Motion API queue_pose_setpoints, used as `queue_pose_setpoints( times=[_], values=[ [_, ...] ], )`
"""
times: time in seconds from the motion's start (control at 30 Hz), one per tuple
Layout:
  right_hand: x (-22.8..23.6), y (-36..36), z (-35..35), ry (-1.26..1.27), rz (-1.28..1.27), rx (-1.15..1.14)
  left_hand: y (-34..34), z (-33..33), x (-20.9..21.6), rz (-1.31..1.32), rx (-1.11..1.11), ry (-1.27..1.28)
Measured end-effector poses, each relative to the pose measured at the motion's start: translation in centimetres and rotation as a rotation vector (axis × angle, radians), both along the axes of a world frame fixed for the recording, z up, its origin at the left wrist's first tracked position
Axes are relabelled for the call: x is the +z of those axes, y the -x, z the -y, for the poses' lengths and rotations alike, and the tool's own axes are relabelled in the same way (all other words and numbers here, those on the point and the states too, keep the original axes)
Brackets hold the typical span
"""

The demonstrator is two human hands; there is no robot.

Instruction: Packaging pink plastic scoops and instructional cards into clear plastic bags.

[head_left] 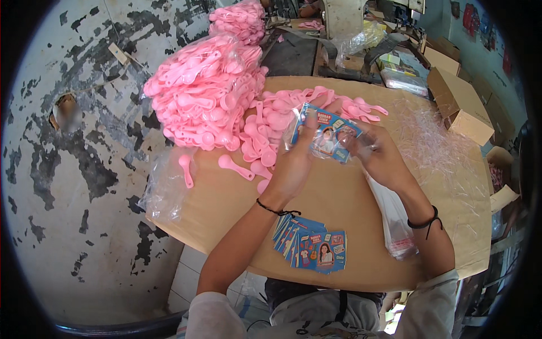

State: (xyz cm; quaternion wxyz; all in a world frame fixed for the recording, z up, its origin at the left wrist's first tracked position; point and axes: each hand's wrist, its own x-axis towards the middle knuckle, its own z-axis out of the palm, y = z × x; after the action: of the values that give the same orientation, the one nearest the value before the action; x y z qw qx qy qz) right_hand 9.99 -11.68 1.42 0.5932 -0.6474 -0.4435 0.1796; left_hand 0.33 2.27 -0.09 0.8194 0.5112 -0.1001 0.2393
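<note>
Both hands, left hand (294,161) and right hand (379,155), pinched a clear-sleeved blue card (329,135) with curled fingers, pink spoons (212,93) at ten o'clock.

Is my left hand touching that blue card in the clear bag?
Touching. The head view shows the left hand fingers pinching the blue card at its left edge.

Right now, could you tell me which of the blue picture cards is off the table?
The blue card held up between the left hand and right hand; the other cards lie fanned on the cardboard table nearer the person.
</note>
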Motion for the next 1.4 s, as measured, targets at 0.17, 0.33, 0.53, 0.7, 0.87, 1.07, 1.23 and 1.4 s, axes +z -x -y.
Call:
queue_pose_setpoints(
  times=[0.17,0.33,0.53,0.7,0.87,1.07,1.23,1.4],
  values=[
    [-0.1,1.2,0.3,-0.244,-0.127,0.121,0.4,0.0,-1.0,0.051,0.023,-0.336],
    [0.6,-8.7,-1.6,0.196,0.378,-0.091,2.0,-3.4,-0.3,0.046,0.201,0.093],
    [-9.5,-27.4,1.5,0.564,1.076,-0.274,0.0,-2.5,-1.5,-0.033,0.243,-0.153],
    [-8.7,-23.5,-1.2,0.752,1.177,-0.595,2.2,-2.8,-0.3,-0.127,0.214,-0.253],
    [-0.9,-16.8,2.1,-0.026,0.239,-0.362,1.7,-2.8,0.8,-0.043,0.079,-0.222],
    [5.2,-4.9,2.1,-0.095,0.101,-0.133,2.0,-2.9,0.9,0.090,0.101,-0.169],
    [4.8,-5.0,2.5,-0.103,0.168,0.012,1.4,-2.2,0.4,0.123,0.111,-0.089],
    [3.4,-4.2,1.8,-0.122,0.031,0.113,1.3,-2.0,-0.1,0.152,0.075,-0.070]
  ],
)
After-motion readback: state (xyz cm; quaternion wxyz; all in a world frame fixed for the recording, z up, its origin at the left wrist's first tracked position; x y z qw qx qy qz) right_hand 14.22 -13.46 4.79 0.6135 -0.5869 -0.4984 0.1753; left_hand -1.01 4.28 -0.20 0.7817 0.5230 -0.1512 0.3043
